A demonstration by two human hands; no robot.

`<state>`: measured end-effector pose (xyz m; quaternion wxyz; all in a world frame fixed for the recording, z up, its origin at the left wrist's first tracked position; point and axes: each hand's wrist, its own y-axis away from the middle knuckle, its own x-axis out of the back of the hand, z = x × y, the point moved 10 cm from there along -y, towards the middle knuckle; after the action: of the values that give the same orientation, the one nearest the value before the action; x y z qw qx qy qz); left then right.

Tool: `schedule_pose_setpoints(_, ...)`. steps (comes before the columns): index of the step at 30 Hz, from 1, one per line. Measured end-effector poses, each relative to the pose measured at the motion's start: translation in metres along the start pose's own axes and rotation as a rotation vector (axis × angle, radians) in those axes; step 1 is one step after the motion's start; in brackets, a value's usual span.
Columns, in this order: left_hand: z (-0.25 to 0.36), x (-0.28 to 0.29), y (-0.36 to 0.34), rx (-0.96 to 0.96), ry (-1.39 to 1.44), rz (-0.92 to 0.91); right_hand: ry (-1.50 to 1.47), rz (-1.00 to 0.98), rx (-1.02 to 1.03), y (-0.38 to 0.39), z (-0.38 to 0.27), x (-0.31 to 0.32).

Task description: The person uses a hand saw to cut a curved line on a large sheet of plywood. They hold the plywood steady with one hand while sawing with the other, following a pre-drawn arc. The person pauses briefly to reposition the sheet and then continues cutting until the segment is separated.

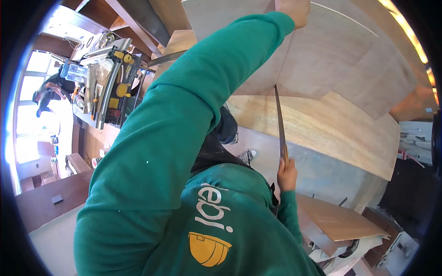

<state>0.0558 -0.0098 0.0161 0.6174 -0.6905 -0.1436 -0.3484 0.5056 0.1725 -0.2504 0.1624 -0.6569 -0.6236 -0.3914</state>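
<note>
My right hand (287,175) is closed around the wooden handle of a handsaw (280,117). The long narrow blade points away from me, its far end meeting the edge of a thin grey board (317,55). From that point a thin straight line runs up the board toward my left hand (295,11). My left arm stretches across the view, and that hand rests at the board's surface at the top. Its fingers are out of the frame, so their grip is hidden. Under the board lies a pale wooden panel (322,124).
To the left, a cluttered workbench (99,92) carries tools and yellow-black clamps. Another person (48,94) is beyond it by the windows. A brown board (340,218) lies at lower right. My shoe (247,156) shows on the floor below.
</note>
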Motion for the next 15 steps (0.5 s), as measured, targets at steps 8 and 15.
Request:
schedule_pose_setpoints(8,0.006,0.001,-0.010,-0.025,-0.087,0.025,0.014,0.103,0.067,-0.102,-0.024,-0.046)
schedule_pose_setpoints(15,-0.002,0.005,-0.019,-0.002,0.084,-0.122,0.042,0.102,0.100,-0.099,-0.034,-0.031)
